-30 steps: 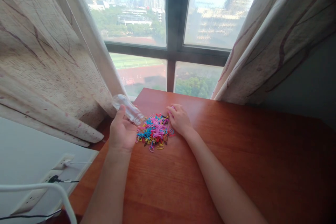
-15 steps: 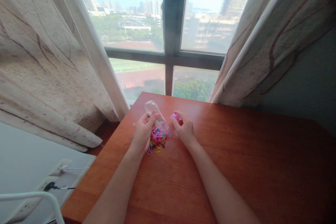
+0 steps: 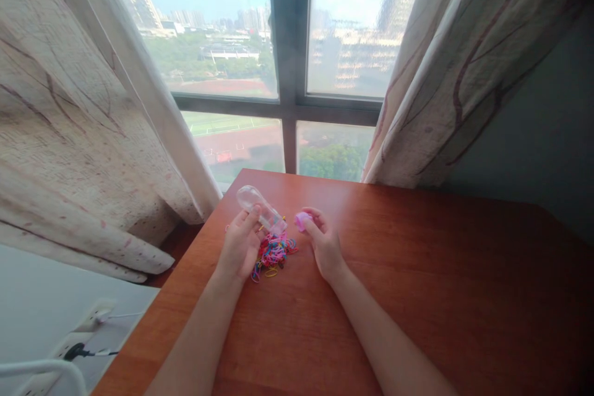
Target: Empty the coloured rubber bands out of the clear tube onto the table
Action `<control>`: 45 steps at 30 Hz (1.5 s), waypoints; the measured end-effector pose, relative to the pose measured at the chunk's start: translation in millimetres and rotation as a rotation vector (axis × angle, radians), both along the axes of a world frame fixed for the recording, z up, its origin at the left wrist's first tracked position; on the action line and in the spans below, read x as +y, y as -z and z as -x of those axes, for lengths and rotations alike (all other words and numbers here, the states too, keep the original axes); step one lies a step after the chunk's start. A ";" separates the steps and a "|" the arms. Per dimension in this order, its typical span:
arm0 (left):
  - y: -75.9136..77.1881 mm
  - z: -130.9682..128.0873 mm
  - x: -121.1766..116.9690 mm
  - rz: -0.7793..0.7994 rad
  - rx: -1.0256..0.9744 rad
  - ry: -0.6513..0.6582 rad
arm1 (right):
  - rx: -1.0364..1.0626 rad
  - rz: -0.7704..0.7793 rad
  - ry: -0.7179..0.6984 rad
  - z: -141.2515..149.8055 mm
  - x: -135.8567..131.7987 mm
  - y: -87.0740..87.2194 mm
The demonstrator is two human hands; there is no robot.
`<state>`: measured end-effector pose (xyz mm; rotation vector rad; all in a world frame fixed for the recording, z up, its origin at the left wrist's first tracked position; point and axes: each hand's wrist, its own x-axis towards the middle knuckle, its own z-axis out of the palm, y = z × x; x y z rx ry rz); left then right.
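Observation:
My left hand (image 3: 242, 241) is closed on a clear plastic bottle (image 3: 266, 213), which lies tilted with its rounded end up and left and its other end down toward the right. Under that lower end, a pile of colourful rubber bands (image 3: 273, 253) in pink, blue, yellow and red rests on the table. Between the thumb and fingers of my right hand (image 3: 325, 244) is a pink cap (image 3: 303, 221), held a little to the right of the bottle and apart from it.
The brown wooden table (image 3: 417, 284) stretches away to the right. A window (image 3: 288, 68) stands behind it, with patterned curtains (image 3: 106, 105) on both sides. Power sockets with a black plug (image 3: 77, 351) are on the wall at lower left, beside a white rail (image 3: 51, 368).
My right hand has turned the pink cap so that more of it shows. The bottle has tilted over toward the right. The whole view has shifted slightly.

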<state>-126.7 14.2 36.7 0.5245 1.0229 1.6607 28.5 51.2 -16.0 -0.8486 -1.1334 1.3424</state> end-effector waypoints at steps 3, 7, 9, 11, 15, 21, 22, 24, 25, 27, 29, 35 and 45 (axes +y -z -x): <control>0.4 2.8 1.5 -0.027 -0.030 -0.020 | 0.057 0.023 -0.020 -1.2 -0.4 0.2; -0.9 2.6 1.8 -0.050 -0.042 -0.020 | 0.069 0.019 -0.034 -3.4 1.9 1.8; -2.7 1.6 1.4 -0.063 -0.037 -0.026 | 0.050 0.006 -0.026 -3.9 3.4 3.2; -5.4 -0.1 0.5 -0.078 -0.024 -0.034 | 0.012 -0.014 -0.012 -4.1 4.7 4.4; -11.2 -4.6 -2.7 -0.114 0.013 -0.057 | -0.123 -0.079 0.028 -6.1 7.4 5.7; -13.9 3.8 0.2 -0.148 0.214 -0.196 | -0.445 -0.240 0.127 -14.6 26.1 8.1; -14.4 8.2 3.5 -0.139 0.236 -0.202 | -0.497 -0.268 0.141 -15.0 31.7 8.8; -15.9 18.6 12.9 -0.124 0.269 -0.225 | -0.590 -0.323 0.158 -14.0 44.0 10.1; -16.6 24.3 18.9 -0.117 0.283 -0.241 | -0.631 -0.350 0.159 -12.9 50.4 10.7; -17.3 36.1 32.5 -0.105 0.311 -0.270 | -0.700 -0.399 0.154 -10.4 61.7 11.3; -15.3 47.5 46.4 -0.091 0.351 -0.292 | -0.756 -0.438 0.144 -8.4 68.7 11.4; 8.7 71.4 73.8 -0.014 0.462 -0.250 | -0.827 -0.556 -0.013 -3.8 55.3 9.6; 37.3 93.6 86.2 0.102 0.840 -0.145 | -0.810 -0.449 0.079 13.4 74.4 10.9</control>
